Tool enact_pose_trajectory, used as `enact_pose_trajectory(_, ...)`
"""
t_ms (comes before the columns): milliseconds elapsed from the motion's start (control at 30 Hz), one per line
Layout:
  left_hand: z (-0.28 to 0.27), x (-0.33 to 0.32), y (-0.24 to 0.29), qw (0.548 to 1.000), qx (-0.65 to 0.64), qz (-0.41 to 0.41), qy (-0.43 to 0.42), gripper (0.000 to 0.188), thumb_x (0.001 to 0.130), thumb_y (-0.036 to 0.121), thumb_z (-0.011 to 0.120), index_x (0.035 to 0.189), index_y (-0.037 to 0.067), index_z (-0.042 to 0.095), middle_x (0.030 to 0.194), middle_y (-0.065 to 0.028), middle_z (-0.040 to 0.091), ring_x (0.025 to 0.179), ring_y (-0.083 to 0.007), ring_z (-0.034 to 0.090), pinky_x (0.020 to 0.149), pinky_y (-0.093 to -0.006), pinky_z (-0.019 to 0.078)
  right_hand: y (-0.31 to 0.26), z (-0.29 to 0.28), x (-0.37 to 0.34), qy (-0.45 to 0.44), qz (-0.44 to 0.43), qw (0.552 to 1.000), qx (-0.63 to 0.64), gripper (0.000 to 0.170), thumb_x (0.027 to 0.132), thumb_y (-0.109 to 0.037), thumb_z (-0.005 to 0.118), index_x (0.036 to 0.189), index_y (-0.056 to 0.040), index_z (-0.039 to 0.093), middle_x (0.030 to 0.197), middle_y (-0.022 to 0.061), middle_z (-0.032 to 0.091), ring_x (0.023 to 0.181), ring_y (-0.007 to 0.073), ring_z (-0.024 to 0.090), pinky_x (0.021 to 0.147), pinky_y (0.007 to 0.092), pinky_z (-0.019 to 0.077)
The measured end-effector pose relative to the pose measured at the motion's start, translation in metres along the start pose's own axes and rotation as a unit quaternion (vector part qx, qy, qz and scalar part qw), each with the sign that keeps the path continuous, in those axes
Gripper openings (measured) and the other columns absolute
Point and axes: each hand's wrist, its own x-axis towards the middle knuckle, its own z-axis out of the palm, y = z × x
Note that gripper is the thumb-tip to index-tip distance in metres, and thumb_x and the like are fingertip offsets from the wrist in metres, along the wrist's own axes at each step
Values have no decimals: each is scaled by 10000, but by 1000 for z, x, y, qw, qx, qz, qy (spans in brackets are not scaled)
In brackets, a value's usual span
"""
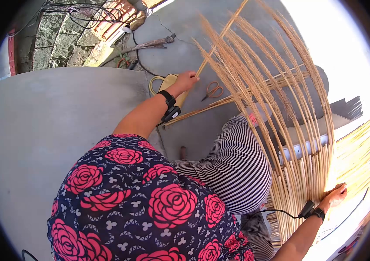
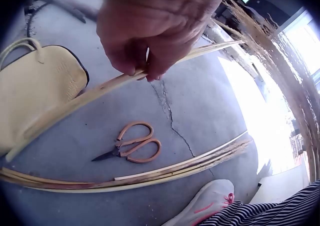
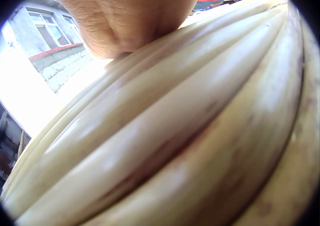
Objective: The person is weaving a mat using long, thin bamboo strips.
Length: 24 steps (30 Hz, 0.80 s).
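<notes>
Pinched between the thumb and fingers of the left hand (image 1: 186, 81) (image 2: 150, 36) is a long pale reed stalk (image 2: 107, 86), held above the concrete floor. The right hand (image 1: 336, 195) (image 3: 132, 16) lies at the right edge of a mat of reed stalks (image 1: 298, 182) set side by side; its fingertips are hidden in the right wrist view, where smooth stalks (image 3: 165, 131) fill the picture close up. Feathery tops (image 1: 254, 65) of several stalks fan out beyond the mat.
Orange-handled scissors (image 1: 213, 90) (image 2: 142, 141) lie on the floor beside loose stalks (image 1: 193, 112) (image 2: 100, 185). A yellow bag (image 1: 180, 98) (image 2: 45, 86) is under the left arm. A branch (image 1: 150, 44), black cables (image 1: 85, 11) and bricks (image 1: 115, 17) lie farther off.
</notes>
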Motion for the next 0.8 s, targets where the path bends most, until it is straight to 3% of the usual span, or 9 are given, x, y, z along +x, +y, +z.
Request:
enact_pose_trajectory(200,-30,-13,-9,981,43,-8,190,242,788,226,604,740,15,497,690,-146,521,670,-330,515,612,-413,403,8,4,4,30,-30,999,1,466,890,-496,451,932,-71,637,711,67,635,577,187,585,530,346,470)
enact_pose_trajectory(300,-36,-20,-2,961,27,15,276,251,792,222,606,734,9,485,693,-158,503,678,-340,498,619,-421,400,13,11,9,-2,-27,999,34,469,894,-495,444,921,-70,641,708,55,630,564,181,564,533,347,456)
enact_pose_trajectory(333,-36,-22,0,955,1,13,296,235,795,213,608,748,10,499,695,-150,511,670,-321,502,618,-408,405,12,5,8,-15,-22,999,28,470,894,-497,443,916,-71,642,705,51,629,556,178,557,530,346,452)
enact_pose_trajectory(367,-37,-23,2,949,-23,12,314,219,798,204,610,762,11,513,698,-142,518,661,-301,506,617,-396,410,9,6,5,29,-40,999,7,470,895,-500,436,885,-76,641,689,43,621,545,173,547,518,346,437)
enact_pose_trajectory(467,-44,-36,13,920,-156,13,360,154,811,170,616,827,27,561,707,-76,539,644,-199,508,613,-334,420,-11,-10,-5,-62,23,998,12,471,894,-502,434,893,-79,640,693,47,626,548,180,554,523,351,440)
enact_pose_trajectory(500,-47,-34,19,902,-214,21,374,133,817,157,618,852,35,578,710,-47,546,640,-158,506,612,-309,422,-6,-6,-2,-30,-4,999,13,460,894,-498,435,874,-83,634,660,41,611,542,181,552,524,358,440)
enact_pose_trajectory(600,-50,-35,26,877,-309,24,368,111,829,110,614,923,51,602,748,25,545,668,-64,486,612,-236,415,1,2,0,32,-55,998,13,459,895,-498,433,830,-82,615,616,23,581,509,160,523,504,351,433)
enact_pose_trajectory(700,-38,-25,20,865,-375,22,334,157,848,92,598,994,35,580,823,-5,567,760,-84,543,678,-229,486,-1,-1,-2,-8,-40,998,57,435,901,-473,448,786,-80,594,583,4,544,477,128,480,461,316,410)
enact_pose_trajectory(800,-18,-15,13,878,-352,13,323,160,844,69,599,997,30,573,818,-6,569,749,-85,551,686,-226,493,-11,-6,-7,-30,-2,997,77,406,907,-443,465,791,-76,595,590,-2,540,471,106,464,430,280,392)
